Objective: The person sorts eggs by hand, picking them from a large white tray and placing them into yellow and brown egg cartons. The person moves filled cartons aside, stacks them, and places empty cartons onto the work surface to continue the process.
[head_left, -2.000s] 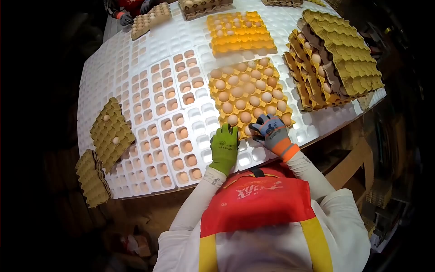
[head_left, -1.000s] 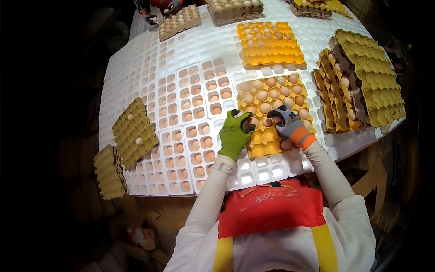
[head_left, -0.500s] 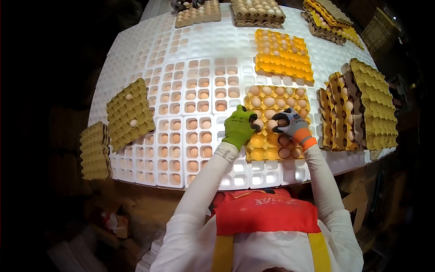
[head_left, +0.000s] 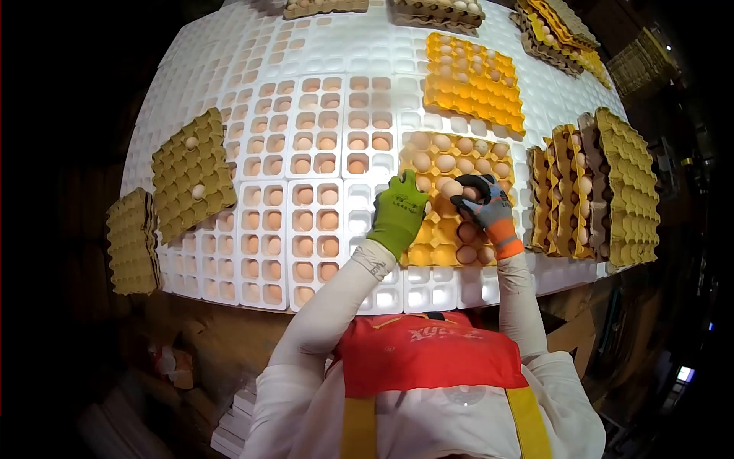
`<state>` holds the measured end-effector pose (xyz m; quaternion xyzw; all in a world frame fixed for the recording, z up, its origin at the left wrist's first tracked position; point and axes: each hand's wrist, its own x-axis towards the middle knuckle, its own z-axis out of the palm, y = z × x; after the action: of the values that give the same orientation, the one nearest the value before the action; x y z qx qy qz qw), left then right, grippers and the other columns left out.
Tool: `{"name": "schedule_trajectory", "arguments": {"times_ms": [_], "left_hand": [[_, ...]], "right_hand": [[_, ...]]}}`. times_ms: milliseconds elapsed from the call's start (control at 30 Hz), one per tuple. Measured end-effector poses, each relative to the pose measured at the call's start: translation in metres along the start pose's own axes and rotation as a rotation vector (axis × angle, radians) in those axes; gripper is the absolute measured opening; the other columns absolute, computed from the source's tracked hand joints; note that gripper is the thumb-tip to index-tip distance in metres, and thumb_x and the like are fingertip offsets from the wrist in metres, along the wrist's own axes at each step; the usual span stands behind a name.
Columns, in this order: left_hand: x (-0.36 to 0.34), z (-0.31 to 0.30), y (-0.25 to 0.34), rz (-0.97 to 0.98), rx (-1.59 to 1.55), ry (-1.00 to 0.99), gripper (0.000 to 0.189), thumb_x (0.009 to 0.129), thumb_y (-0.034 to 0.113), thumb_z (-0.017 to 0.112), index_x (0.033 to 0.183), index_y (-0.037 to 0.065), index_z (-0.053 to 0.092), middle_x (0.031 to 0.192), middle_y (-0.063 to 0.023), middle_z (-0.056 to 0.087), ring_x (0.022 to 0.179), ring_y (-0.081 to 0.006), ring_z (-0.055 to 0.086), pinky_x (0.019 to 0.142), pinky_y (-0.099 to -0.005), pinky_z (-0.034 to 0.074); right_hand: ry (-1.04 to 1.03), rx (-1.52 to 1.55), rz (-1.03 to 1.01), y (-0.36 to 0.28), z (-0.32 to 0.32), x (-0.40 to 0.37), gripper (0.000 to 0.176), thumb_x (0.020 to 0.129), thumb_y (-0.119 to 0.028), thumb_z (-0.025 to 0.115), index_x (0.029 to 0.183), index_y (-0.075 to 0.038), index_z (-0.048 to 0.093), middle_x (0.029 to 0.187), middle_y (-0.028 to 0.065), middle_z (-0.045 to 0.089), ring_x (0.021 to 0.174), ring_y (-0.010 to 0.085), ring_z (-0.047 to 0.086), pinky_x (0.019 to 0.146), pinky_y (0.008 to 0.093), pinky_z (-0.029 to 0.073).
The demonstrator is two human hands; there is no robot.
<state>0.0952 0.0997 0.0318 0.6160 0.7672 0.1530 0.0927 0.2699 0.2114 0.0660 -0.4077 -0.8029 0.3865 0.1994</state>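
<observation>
Left hand [head_left: 401, 210], in green glove, is seen in the head view at the left side of the yellow egg tray [head_left: 430, 251]; its fingers are curled, but I cannot tell if they grasp something. Right hand [head_left: 491, 208], in grey and orange glove, grasps pale eggs [head_left: 452, 189] above this tray, which lies before the red apron [head_left: 432, 359]. White foam trays [head_left: 364, 200] spread to the left, where an olive pulp tray [head_left: 191, 172] bears 2 eggs. To the right, stacked trays [head_left: 631, 191] stand on edge.
</observation>
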Motion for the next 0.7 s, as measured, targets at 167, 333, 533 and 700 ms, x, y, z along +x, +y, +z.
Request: {"name": "schedule_trajectory", "arguments": {"times_ms": [167,333,533,700], "left_hand": [[0.010,0.043,0.010,-0.015,0.296,0.116,0.013,0.082,0.023,0.070,0.093,0.017,0.073,0.114,-0.0109,0.054,0.105,-0.0295,0.057,0.073,-0.0432,0.052],[-0.014,-0.009,-0.048,-0.278,-0.531,0.177,0.033,0.073,0.043,0.084,0.100,0.025,0.078,0.105,-0.0051,0.060,0.093,-0.0258,0.065,0.076,-0.0387,0.055],[-0.014,-0.023,-0.089,-0.309,0.124,-0.003,0.012,0.084,0.023,0.071,0.089,0.013,0.075,0.110,-0.0114,0.061,0.090,-0.0315,0.065,0.070,-0.0419,0.055],[-0.051,-0.011,-0.084,-0.251,-0.264,0.272,0.019,0.088,0.024,0.067,0.107,0.023,0.074,0.106,-0.0042,0.060,0.090,-0.0275,0.064,0.071,-0.0395,0.053]], "right_hand": [[-0.017,0.045,-0.080,-0.002,0.007,0.010,0.032,0.080,-0.020,0.083,0.109,-0.011,0.074,0.099,0.0093,0.066,0.091,0.0250,0.063,0.080,0.0364,0.052],[-0.102,-0.030,-0.141,-0.038,0.032,0.049,0.036,0.082,-0.028,0.080,0.114,-0.012,0.072,0.107,0.0115,0.066,0.098,0.0291,0.065,0.082,0.0392,0.053],[-0.414,-0.891,-0.118,-0.058,0.123,0.114,0.028,0.091,-0.030,0.065,0.117,-0.019,0.067,0.125,0.0109,0.060,0.108,0.0276,0.068,0.082,0.0412,0.055],[-0.441,-0.639,-0.200,-0.058,0.125,0.073,0.029,0.089,-0.026,0.066,0.118,-0.020,0.064,0.119,0.0122,0.062,0.105,0.0298,0.068,0.080,0.0422,0.055]]}}
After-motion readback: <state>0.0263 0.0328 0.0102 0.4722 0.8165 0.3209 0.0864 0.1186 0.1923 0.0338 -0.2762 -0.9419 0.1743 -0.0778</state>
